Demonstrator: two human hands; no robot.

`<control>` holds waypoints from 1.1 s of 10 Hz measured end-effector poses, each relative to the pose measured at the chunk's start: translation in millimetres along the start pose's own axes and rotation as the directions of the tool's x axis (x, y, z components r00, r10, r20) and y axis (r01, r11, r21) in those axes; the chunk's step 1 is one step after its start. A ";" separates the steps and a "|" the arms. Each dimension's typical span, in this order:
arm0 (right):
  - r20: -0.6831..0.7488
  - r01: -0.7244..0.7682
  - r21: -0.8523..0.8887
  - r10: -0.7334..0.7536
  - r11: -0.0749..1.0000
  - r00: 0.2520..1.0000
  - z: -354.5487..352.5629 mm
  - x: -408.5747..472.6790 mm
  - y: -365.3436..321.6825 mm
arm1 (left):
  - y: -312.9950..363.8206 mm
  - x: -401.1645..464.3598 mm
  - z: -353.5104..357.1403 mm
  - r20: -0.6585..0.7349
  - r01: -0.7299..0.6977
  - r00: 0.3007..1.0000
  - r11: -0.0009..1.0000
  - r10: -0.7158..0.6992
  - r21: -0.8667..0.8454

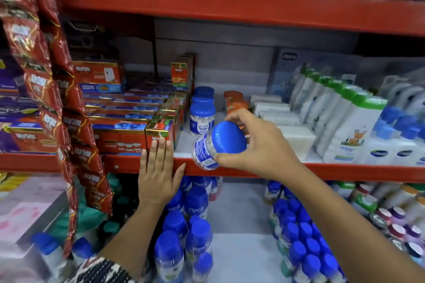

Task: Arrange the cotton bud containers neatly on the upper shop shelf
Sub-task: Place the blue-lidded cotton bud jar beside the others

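- Your right hand [257, 145] grips a blue-lidded cotton bud container [216, 145], tilted, above the red shelf edge [345, 171].
- Your left hand [156, 172] lies open and flat against a Mortein box [158, 135], holding nothing.
- Other containers [202, 117] stand in a row just behind the held one.

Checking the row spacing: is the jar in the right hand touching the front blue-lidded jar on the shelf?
Cannot tell. In the head view the held jar overlaps the lower edge of the shelf jar, with no visible gap or clear contact.
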State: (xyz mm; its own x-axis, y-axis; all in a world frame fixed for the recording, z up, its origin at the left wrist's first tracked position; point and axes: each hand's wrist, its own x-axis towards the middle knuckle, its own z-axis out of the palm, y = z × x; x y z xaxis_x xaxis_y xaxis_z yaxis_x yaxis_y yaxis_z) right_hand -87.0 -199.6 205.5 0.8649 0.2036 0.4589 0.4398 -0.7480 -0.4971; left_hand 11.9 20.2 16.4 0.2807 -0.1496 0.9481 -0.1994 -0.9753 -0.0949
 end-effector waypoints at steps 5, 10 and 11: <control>0.338 0.012 -0.319 0.101 0.948 0.936 40.5 107.1 -14.6 | -0.8 3.7 3.4 -0.022 0.014 1.000 1.000 -0.013 0.019; 0.336 0.025 -0.343 0.098 0.939 0.937 40.0 110.0 -10.1 | -1.3 3.7 3.3 -0.030 0.014 0.999 1.000 -0.013 0.025; 0.313 0.041 -0.314 0.063 0.948 0.948 28.9 111.5 -14.2 | -1.1 4.4 2.5 -0.027 0.015 1.000 1.000 -0.014 0.024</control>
State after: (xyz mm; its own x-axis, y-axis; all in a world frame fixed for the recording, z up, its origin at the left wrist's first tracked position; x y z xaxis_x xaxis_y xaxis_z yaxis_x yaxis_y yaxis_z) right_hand 10.1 -148.1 242.5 0.9230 0.3438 0.1730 0.3765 -0.8996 -0.2214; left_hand 15.8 20.2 20.0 0.2583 -0.1316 0.9570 -0.1727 -0.9810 -0.0883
